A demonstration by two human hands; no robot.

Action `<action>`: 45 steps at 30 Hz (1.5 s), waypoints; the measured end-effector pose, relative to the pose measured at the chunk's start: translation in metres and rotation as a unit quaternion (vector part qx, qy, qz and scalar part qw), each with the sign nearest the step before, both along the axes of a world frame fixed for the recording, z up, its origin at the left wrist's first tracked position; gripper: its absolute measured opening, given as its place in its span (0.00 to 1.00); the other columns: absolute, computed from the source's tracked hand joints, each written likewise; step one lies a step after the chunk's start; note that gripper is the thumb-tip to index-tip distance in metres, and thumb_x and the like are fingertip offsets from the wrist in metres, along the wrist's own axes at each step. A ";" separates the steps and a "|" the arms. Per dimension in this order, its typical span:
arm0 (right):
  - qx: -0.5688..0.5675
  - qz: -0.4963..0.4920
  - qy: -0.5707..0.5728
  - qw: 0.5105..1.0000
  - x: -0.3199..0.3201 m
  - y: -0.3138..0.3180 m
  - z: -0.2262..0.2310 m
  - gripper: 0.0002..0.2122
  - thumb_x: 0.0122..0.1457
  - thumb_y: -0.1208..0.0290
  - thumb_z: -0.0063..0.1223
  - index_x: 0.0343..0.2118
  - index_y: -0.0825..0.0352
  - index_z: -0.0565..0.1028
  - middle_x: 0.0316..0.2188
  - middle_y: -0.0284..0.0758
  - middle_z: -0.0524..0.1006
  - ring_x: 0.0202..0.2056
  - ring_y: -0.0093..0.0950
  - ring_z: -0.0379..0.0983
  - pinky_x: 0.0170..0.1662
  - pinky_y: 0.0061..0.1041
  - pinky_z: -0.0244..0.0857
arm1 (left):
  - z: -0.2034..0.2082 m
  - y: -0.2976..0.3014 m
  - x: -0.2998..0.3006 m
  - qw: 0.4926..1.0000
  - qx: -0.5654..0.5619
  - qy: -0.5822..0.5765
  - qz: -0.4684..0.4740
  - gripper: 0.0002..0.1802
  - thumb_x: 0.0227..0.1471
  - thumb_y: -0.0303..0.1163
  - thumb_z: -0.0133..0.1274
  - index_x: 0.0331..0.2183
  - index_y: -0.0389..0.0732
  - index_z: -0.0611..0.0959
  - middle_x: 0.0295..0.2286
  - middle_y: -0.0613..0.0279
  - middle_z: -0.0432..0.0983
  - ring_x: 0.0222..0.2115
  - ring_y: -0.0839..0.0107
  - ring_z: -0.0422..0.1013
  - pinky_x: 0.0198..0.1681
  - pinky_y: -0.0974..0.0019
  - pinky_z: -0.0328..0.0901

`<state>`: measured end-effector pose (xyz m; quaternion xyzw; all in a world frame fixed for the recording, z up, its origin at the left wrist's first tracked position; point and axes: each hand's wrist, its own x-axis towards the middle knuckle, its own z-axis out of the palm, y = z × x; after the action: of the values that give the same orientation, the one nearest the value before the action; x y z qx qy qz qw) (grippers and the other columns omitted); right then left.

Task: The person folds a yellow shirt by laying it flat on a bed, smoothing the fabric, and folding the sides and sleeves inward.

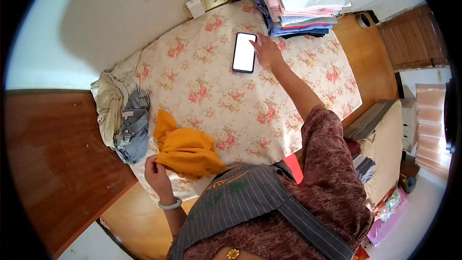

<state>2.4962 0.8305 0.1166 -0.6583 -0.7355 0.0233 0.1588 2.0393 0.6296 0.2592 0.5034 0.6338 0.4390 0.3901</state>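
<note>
My left hand point(157, 175), with a pale bangle at the wrist, pinches the edge of a bunched orange cloth point(188, 148). The cloth sits over the near left part of a bed-like surface covered by a floral sheet point(231, 98). Farther off, my right hand point(267, 52) is at the upper right edge of a smartphone point(243, 60). One digit lies over its bright white screen, and the others are closed at the edge, partly hidden. Left of the orange cloth lies a rumpled blue-grey garment point(133, 135), beside a beige one point(109, 108).
A tall stack of folded clothes point(305, 2) stands at the back right. Against the wall are a power strip point(214, 1) and a white plug point(195, 7). A brown wooden panel point(57, 163) borders the left side. A beige-covered piece of furniture point(385, 139) stands at right.
</note>
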 end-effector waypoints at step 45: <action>0.090 -0.126 0.152 0.976 -0.066 -0.085 0.003 0.21 0.56 0.64 0.55 0.53 0.62 0.70 0.55 0.46 0.64 0.55 0.44 0.60 0.58 0.44 0.51 | -0.132 -0.040 -0.023 0.972 -0.194 -0.136 -0.005 0.29 0.60 0.40 0.49 0.57 0.35 0.66 0.54 0.56 0.66 0.52 0.67 0.66 0.53 0.65 0.64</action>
<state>2.4301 0.7454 0.1201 -0.7178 -0.6128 0.0367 0.3285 2.0167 0.5895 0.1269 0.3568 0.6454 0.3705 0.5647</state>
